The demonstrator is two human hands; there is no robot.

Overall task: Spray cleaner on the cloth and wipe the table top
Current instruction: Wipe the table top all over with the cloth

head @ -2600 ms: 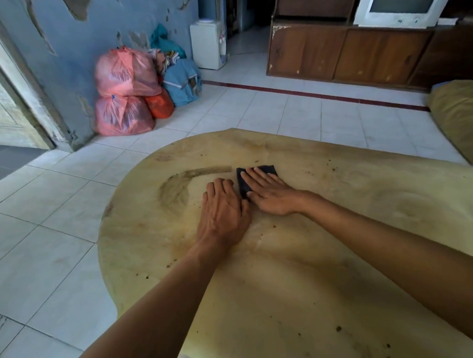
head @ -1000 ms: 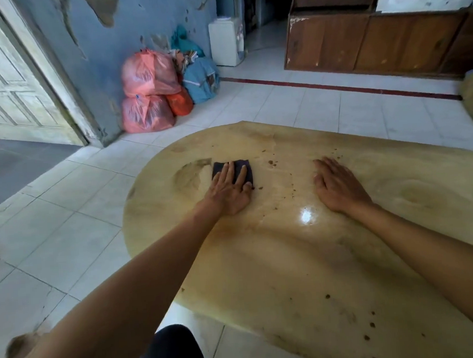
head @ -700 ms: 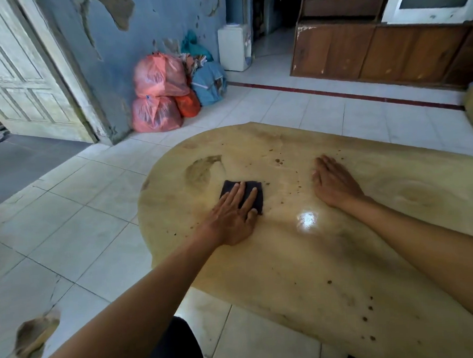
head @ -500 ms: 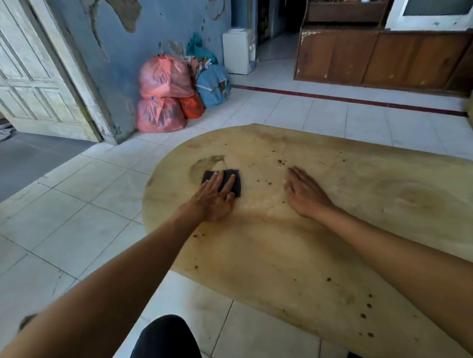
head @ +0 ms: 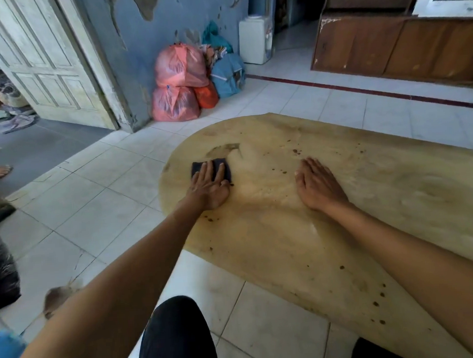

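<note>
head view: left hand point(head: 209, 190) lies flat at centre frame, fingers spread over the dark cloth point(head: 211, 170), pinning it to the desk point(head: 275, 248) near its rounded left end, likely for wiping pressure; no closed grip. right hand point(head: 317, 186) rests open, palm down, well apart, apparently bracing. no sprayer in view.

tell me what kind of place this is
Probably a lived-in home's front room: white tiled floor, peeling blue wall, tied pink plastic bags beside a panelled door, sandals outside, and a brown wooden cabinet.
</note>
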